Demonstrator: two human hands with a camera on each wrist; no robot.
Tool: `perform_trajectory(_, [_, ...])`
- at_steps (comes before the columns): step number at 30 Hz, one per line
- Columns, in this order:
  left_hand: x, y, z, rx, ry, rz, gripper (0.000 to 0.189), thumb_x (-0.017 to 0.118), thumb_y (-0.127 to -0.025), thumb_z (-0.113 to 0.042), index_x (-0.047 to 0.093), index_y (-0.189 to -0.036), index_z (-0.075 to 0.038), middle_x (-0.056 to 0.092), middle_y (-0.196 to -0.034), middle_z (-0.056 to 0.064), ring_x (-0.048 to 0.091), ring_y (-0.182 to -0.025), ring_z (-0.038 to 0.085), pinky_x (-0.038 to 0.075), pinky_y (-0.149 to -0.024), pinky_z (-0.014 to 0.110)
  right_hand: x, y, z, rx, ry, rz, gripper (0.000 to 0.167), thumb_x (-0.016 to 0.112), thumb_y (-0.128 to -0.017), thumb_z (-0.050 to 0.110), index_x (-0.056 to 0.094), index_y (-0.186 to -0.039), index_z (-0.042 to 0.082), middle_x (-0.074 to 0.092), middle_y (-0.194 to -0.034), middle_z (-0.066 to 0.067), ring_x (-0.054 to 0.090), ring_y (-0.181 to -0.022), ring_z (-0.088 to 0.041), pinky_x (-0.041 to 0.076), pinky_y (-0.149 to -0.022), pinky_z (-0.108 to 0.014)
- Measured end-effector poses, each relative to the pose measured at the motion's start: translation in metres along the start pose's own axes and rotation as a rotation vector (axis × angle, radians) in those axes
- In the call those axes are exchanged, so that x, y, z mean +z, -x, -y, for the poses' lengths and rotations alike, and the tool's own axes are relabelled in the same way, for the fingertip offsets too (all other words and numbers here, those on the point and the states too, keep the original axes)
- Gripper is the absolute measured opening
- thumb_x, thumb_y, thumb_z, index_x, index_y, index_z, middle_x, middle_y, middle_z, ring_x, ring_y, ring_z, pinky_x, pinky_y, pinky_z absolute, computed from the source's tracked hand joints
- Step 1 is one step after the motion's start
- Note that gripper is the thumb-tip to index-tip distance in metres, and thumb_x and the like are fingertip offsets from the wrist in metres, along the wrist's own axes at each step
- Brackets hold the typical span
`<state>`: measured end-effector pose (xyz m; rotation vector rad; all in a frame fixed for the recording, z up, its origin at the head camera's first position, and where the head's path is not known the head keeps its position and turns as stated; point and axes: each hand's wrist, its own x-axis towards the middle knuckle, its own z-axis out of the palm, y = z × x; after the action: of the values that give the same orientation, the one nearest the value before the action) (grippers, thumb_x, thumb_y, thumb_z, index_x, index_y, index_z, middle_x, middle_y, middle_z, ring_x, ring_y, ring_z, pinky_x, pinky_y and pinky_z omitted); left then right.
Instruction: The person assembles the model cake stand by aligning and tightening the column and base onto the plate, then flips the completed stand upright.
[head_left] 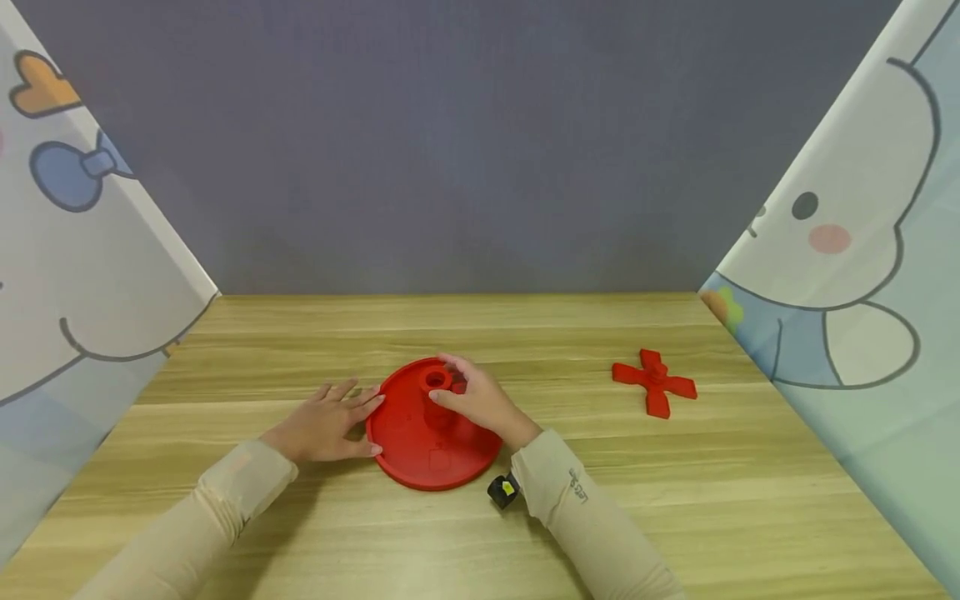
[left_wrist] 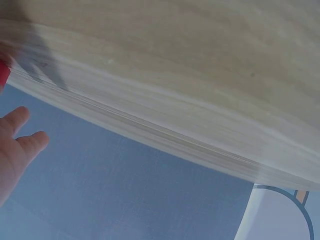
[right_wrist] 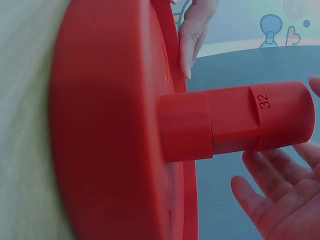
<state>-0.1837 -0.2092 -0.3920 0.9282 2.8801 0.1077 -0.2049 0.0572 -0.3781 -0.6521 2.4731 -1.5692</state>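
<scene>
A round red base (head_left: 420, 458) with a raised rim lies on the wooden table. From its middle stands a red post (right_wrist: 232, 121), hollow at the top and marked "32" near that end. My right hand (head_left: 480, 404) is around the upper post, thumb on the near side and a finger on the far side. In the right wrist view its fingers (right_wrist: 270, 175) are spread loosely close by the post. My left hand (head_left: 322, 425) lies at the base's left edge, fingers spread, fingertips on the rim. The left wrist view catches only part of that hand.
A red four-armed cross piece (head_left: 655, 383) with a central knob lies on the table to the right. A small black block (head_left: 503, 491) with a yellow mark is by the right cuff. A grey panel (head_left: 457, 150) stands behind, with printed cartoon panels at both sides.
</scene>
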Motion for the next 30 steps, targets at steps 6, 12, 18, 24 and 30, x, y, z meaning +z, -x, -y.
perform_trajectory(6, [0.005,-0.002,-0.001,0.012,-0.023,-0.023,0.084,0.052,-0.086,-0.066,0.047,-0.141,-0.003,0.044,-0.145,0.016,0.029,-0.134,0.048,0.026,-0.104,0.065,-0.002,0.002,-0.001,-0.008,0.003,0.008,0.05,0.068,-0.088,0.015,0.053,-0.134,-0.001,0.065,-0.109,-0.01,0.06,-0.092,-0.019,0.051,-0.078,-0.025])
perform_trajectory(12, [0.009,0.0,-0.001,0.024,-0.038,-0.049,0.084,0.052,-0.086,-0.065,0.048,-0.14,-0.001,0.046,-0.143,0.017,0.032,-0.132,0.048,0.027,-0.103,0.065,0.004,0.0,0.0,0.023,-0.021,-0.052,0.042,0.074,-0.084,0.014,0.055,-0.118,-0.001,0.062,-0.105,-0.009,0.059,-0.093,-0.022,0.052,-0.077,-0.026])
perform_trajectory(18, [0.008,0.004,0.001,0.035,-0.046,-0.076,0.081,0.054,-0.086,-0.064,0.05,-0.139,-0.002,0.047,-0.142,0.017,0.034,-0.131,0.049,0.028,-0.103,0.065,0.009,-0.003,0.003,0.039,-0.05,-0.024,0.054,0.073,-0.084,0.014,0.045,-0.127,-0.002,0.056,-0.118,-0.013,0.057,-0.105,-0.027,0.053,-0.083,-0.03])
perform_trajectory(24, [0.008,0.004,0.001,0.04,-0.039,-0.089,0.08,0.053,-0.086,-0.065,0.051,-0.139,-0.004,0.047,-0.142,0.016,0.035,-0.131,0.049,0.029,-0.102,0.066,0.003,-0.001,0.002,0.007,0.051,0.011,0.058,0.072,-0.084,0.011,0.05,-0.136,-0.002,0.064,-0.113,-0.011,0.061,-0.095,-0.021,0.052,-0.079,-0.025])
perform_trajectory(30, [0.008,0.003,0.001,0.028,-0.039,-0.068,0.082,0.052,-0.086,-0.066,0.049,-0.14,-0.005,0.046,-0.143,0.016,0.034,-0.131,0.048,0.028,-0.102,0.066,0.004,-0.003,0.002,0.025,0.072,-0.037,0.048,0.079,-0.079,0.017,0.06,-0.12,0.001,0.066,-0.1,-0.004,0.062,-0.089,-0.016,0.052,-0.075,-0.023])
